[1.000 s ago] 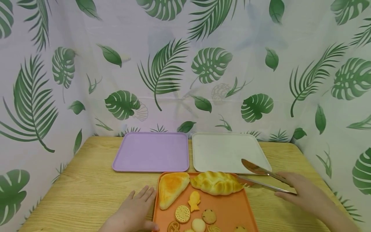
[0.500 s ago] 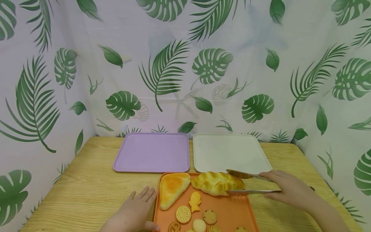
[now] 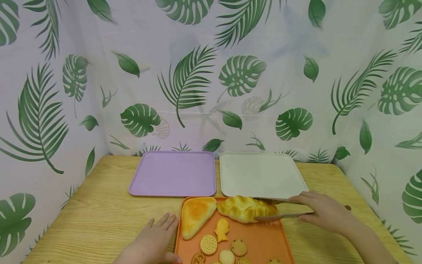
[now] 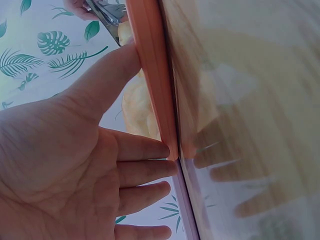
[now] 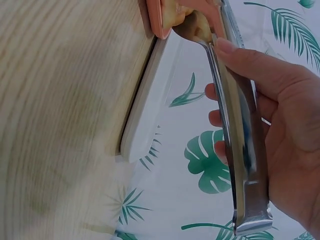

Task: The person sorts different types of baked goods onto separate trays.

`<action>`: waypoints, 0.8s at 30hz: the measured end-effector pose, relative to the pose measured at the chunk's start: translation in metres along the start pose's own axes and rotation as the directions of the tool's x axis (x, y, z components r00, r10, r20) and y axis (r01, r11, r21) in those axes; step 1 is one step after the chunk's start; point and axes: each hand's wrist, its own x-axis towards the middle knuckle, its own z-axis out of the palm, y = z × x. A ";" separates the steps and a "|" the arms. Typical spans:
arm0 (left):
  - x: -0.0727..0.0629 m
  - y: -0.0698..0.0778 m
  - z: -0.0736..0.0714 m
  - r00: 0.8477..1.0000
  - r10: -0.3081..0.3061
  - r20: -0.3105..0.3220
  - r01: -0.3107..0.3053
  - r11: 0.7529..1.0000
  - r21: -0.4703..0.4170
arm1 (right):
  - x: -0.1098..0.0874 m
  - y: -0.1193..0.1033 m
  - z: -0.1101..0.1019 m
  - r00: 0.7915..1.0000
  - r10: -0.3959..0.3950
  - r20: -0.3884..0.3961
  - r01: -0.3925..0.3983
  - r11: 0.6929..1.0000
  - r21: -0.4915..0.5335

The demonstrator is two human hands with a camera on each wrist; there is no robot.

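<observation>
My right hand (image 3: 324, 212) grips metal tongs (image 3: 285, 216), thumb on one arm and fingers on the other. The tongs' two ends lie along either side of the right part of a braided bread loaf (image 3: 244, 209). The loaf sits at the back right of an orange tray (image 3: 260, 242). In the right wrist view, the tongs (image 5: 240, 150) cross the palm. My left hand (image 3: 150, 238) lies with straight fingers at the tray's left edge; in the left wrist view its thumb touches the orange rim (image 4: 152, 65). A triangular bread (image 3: 196, 216) rests at the tray's back left.
On the orange tray lie several cookies, among them a fish-shaped one (image 3: 222, 230), a round dotted cracker (image 3: 208, 244) and a pretzel-shaped one (image 3: 198, 258). Behind it stand a purple tray (image 3: 174, 174) and a white tray (image 3: 260, 174) on the wooden table (image 3: 89, 220). Leaf-patterned cloth surrounds the table.
My right hand has moved left, bringing the tongs from right of the braided loaf to around its right part, and their arms have come closer together. My left hand stays put.
</observation>
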 end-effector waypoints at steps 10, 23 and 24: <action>0.000 -0.001 0.000 1.000 0.000 0.001 0.000 1.000 -0.005 | -0.004 0.004 -0.004 0.994 -0.003 -0.108 0.001 1.000 -0.015; 0.001 0.000 0.000 0.999 -0.014 0.029 0.015 1.000 -0.019 | 0.014 0.005 -0.031 0.976 -0.007 -0.219 0.000 1.000 -0.031; 0.002 0.000 0.000 0.999 -0.018 0.034 0.019 1.000 -0.021 | 0.018 0.005 -0.033 0.974 -0.016 -0.224 0.008 0.999 -0.036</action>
